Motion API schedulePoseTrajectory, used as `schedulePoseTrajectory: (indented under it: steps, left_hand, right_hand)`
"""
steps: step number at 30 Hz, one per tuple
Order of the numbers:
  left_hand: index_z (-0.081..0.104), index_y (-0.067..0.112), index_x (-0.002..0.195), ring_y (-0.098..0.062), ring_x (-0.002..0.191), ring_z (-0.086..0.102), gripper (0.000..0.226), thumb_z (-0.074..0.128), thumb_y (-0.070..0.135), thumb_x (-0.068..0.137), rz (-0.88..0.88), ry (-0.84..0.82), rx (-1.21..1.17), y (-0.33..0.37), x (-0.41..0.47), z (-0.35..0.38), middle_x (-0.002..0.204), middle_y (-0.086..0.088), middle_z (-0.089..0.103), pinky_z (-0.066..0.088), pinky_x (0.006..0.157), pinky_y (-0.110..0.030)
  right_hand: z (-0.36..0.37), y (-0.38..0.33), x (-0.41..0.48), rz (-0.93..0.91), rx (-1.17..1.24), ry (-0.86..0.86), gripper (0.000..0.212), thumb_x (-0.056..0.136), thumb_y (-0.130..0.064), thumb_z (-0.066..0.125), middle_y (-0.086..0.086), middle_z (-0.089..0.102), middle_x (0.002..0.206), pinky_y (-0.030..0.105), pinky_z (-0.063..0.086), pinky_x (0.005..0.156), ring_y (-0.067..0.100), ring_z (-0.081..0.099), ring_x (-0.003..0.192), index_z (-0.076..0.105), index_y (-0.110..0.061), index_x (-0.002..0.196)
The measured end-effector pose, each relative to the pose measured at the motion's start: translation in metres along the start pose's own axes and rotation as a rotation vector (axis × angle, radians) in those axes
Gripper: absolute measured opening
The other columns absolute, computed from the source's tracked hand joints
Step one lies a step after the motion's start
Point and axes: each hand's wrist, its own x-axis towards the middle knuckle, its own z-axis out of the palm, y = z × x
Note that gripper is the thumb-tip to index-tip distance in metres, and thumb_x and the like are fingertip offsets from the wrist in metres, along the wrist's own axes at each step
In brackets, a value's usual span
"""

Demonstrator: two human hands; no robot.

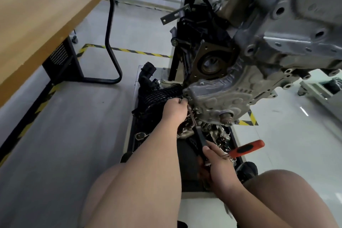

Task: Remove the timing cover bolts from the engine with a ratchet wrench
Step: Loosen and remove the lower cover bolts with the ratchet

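Observation:
The engine hangs on a black stand, its grey timing cover (218,96) facing me with several bolt holes along its edge. My left hand (174,111) curls its fingers at the cover's lower left corner, on the head end of the ratchet wrench (192,120). The wrench's black handle (200,139) runs down to my right hand (218,163), which grips it low. The bolt under the socket is hidden by my left hand.
A second tool with a red and black handle (246,149) lies on the dark tray (187,163) among several loose metal parts. A black plastic manifold (153,92) sits left of the cover. A wooden table (37,15) stands at left. My knees are in the foreground.

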Motion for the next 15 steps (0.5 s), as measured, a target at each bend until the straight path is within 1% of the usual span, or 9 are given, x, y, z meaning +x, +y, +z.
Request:
schedulePoseTrajectory:
  steps: [3,6,8,12,14,15]
  left_hand:
    - [0.042,0.017,0.058,-0.016,0.051,0.041,0.046,0.046,0.035,0.1,0.032,0.025,0.0,0.009,-0.004,0.008,0.057,0.001,0.045,0.028,0.047,-0.029]
    - [0.046,0.016,0.061,-0.019,0.058,0.044,0.044,0.044,0.036,0.101,0.003,0.031,-0.031,0.01,-0.002,0.013,0.063,0.0,0.048,0.033,0.055,-0.03]
    - [0.049,0.016,0.063,-0.02,0.061,0.046,0.044,0.043,0.038,0.101,-0.013,0.037,-0.046,0.009,-0.001,0.014,0.064,0.0,0.048,0.035,0.059,-0.03]
    - [0.053,0.015,0.069,-0.018,0.056,0.048,0.043,0.045,0.044,0.099,-0.104,0.059,-0.151,0.011,-0.003,0.017,0.065,0.001,0.052,0.041,0.058,-0.029]
    - [0.055,0.017,0.071,-0.017,0.055,0.05,0.041,0.046,0.045,0.099,-0.139,0.071,-0.171,0.011,-0.004,0.019,0.066,0.001,0.055,0.042,0.055,-0.027]
    - [0.056,0.018,0.07,-0.016,0.054,0.051,0.04,0.046,0.045,0.099,-0.151,0.083,-0.184,0.011,-0.004,0.02,0.064,0.001,0.055,0.042,0.052,-0.026]
  right_hand:
    - [-0.005,-0.001,0.0,-0.03,-0.017,-0.017,0.02,0.1,-0.017,0.05,0.004,0.05,0.06,0.023,0.038,0.039,0.013,0.044,0.041,0.069,-0.021,0.104]
    - [-0.009,-0.003,0.002,-0.065,-0.036,-0.021,0.018,0.099,-0.015,0.05,0.006,0.052,0.063,0.025,0.041,0.044,0.015,0.047,0.044,0.067,-0.018,0.097]
    - [-0.012,-0.002,0.004,-0.071,-0.055,-0.024,0.018,0.099,-0.015,0.051,0.004,0.054,0.063,0.027,0.043,0.046,0.015,0.05,0.047,0.067,-0.02,0.096]
    - [-0.015,-0.002,0.007,-0.065,-0.066,-0.046,0.031,0.098,-0.019,0.052,0.0,0.057,0.062,0.027,0.045,0.047,0.013,0.052,0.049,0.072,-0.04,0.088]
    - [-0.015,-0.003,0.006,-0.081,-0.113,-0.046,0.035,0.098,-0.02,0.052,-0.002,0.057,0.06,0.027,0.045,0.048,0.013,0.052,0.049,0.07,-0.049,0.088]
    - [-0.016,-0.004,0.006,-0.098,-0.157,-0.042,0.035,0.098,-0.021,0.052,-0.003,0.057,0.06,0.026,0.044,0.047,0.012,0.052,0.05,0.069,-0.051,0.09]
